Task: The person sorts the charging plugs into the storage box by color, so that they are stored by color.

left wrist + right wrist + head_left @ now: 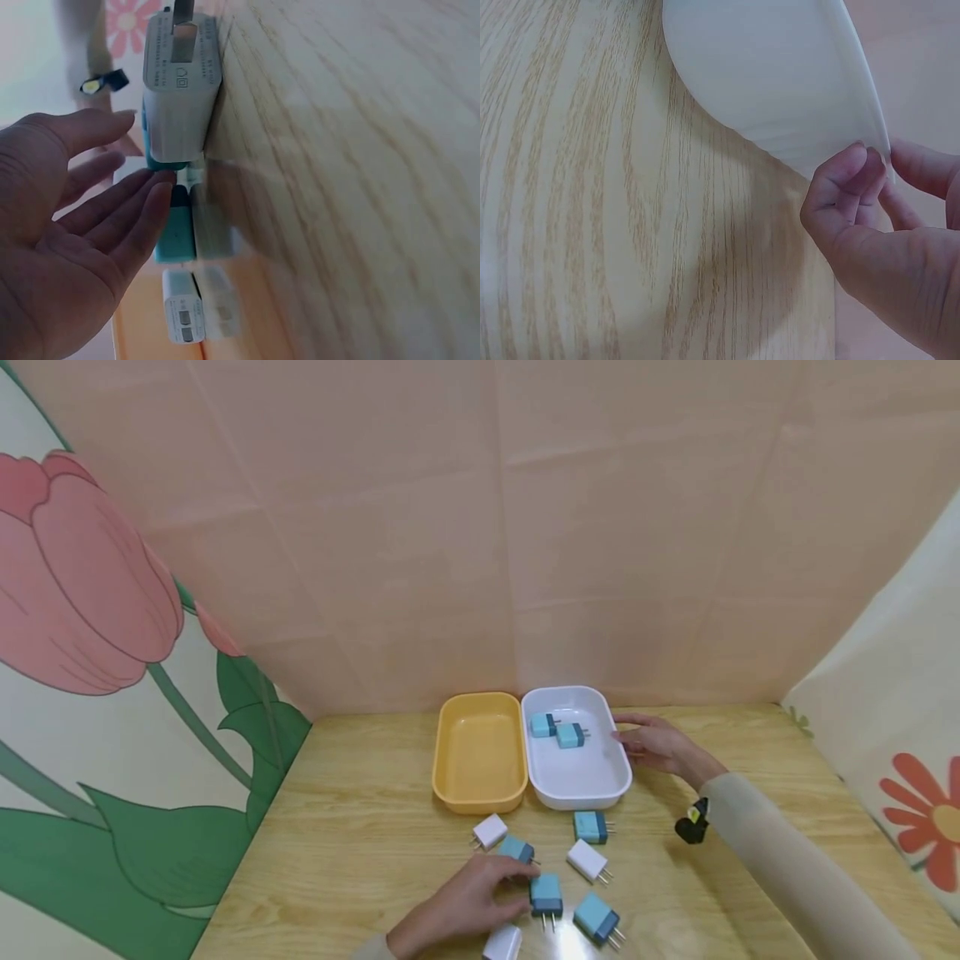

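My left hand [480,897] is low over the table with thumb and fingers apart, fingertips right at a blue charger plug [546,893]. In the left wrist view, a white charger plug [180,112] with metal prongs stands in front and partly hides that blue one, while another blue charger plug [175,232] lies beyond the fingertips. My right hand [656,745] is at the right side of a white tray [577,789], which holds two blue charger plugs [570,735]. The right wrist view has its thumb and bent fingers pinching the tray's rim [877,112].
A yellow tray [480,793] stands against the white one's left side. Between the trays and the table's near side lie more plugs, among them a white one [588,860] and a blue one [597,917]. A pink backdrop [495,568] rises behind the wooden table [360,827].
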{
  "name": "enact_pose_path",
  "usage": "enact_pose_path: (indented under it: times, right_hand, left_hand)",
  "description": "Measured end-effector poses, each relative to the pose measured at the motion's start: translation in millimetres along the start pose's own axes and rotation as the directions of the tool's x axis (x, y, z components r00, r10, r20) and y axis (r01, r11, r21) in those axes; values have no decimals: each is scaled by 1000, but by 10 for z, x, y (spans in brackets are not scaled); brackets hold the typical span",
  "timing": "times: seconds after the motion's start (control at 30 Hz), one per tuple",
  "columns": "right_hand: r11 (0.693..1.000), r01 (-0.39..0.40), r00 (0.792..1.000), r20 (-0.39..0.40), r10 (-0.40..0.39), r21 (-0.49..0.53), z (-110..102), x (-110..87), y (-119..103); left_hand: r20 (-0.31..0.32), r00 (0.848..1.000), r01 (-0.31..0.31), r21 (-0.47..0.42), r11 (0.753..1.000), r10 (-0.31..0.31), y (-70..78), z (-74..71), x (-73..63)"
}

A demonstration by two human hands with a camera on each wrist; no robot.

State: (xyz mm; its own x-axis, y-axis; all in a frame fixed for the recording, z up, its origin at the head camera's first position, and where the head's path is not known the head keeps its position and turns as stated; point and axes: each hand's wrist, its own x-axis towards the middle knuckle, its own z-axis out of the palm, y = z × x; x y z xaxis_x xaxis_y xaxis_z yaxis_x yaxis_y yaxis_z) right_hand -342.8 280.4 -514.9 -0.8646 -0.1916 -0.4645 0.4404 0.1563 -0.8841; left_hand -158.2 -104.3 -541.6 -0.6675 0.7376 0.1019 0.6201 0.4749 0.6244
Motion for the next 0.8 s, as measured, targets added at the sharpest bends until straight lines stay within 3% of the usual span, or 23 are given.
enact_pose_path:
  times: [0.27, 0.5, 0.8]
  right_hand:
    - [1000, 18, 1000, 7, -18, 17, -2, -15, -9]
    - [1000, 17, 1000, 15, -17, 13, 11, -15, -3]
    - [1000, 11, 1000, 8, -11, 25, -3, -11, -24]
  left_hand:
    - [-4, 998, 60, -10, 998, -60, 3, 71, 11]
    - [3, 998, 64, 13, 998, -64, -21, 146, 17]
    - [41, 996, 78, -13, 997, -77, -72, 107, 33]
